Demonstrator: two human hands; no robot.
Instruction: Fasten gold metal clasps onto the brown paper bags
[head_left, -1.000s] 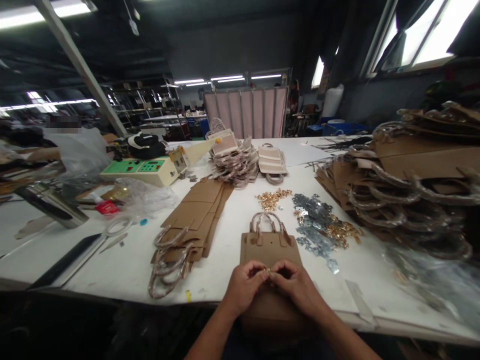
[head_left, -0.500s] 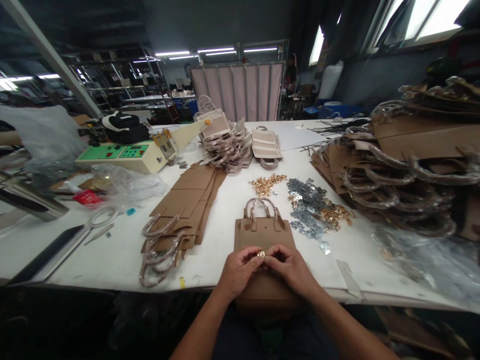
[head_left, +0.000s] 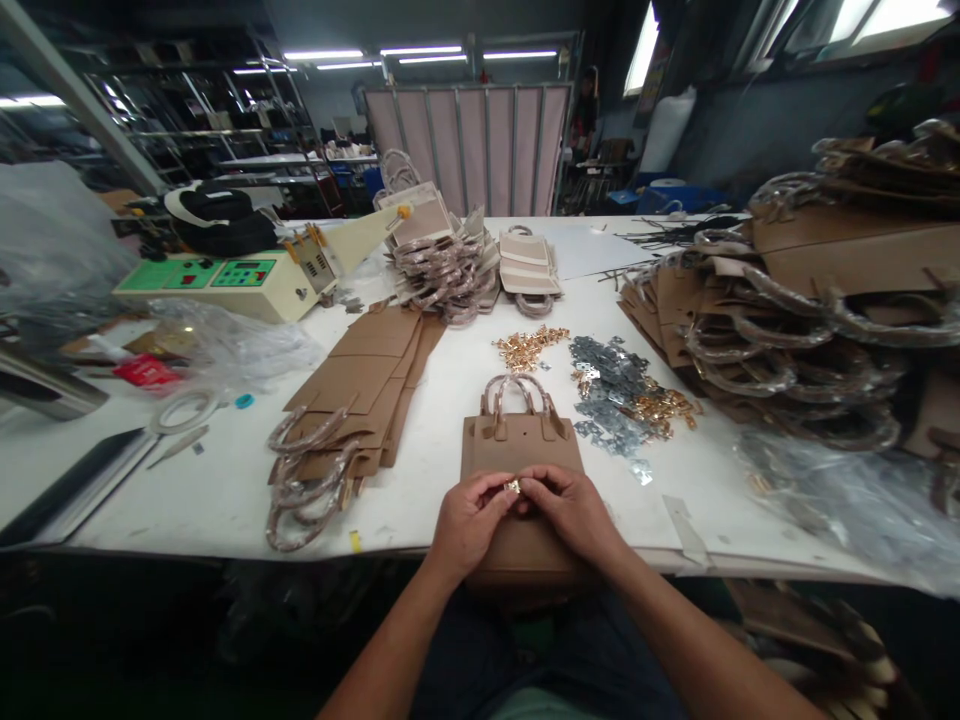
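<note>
White and flat, the counter [head_left: 435,430] ends just ahead of the person's lap. Near that edge, the left hand [head_left: 463,525] and right hand [head_left: 574,510] meet thumb to thumb, both pinching a small gold-coloured metal piece [head_left: 513,486]; their lower fingers are partly hidden. It sits over the front of a brown, smooth-faced handbag [head_left: 517,450] with film-wrapped loop handles, which lies flat, its lower end past the edge. A light grip on the rims should serve best, leaving the bright face in view; such a tiny, slick-looking part could slip, so holding it low over the handbag seems wise. A small dark dot [head_left: 524,434] marks the handbag just beyond the fingers. Farther on, thin grey metal plates [head_left: 615,385] mingle with gold pieces at their right side, near a separate heap of small gold pieces [head_left: 529,348]; single parts are best picked out so that the two kinds do not mix further. Beyond stands a pale pink panelled screen [head_left: 469,140].
</note>
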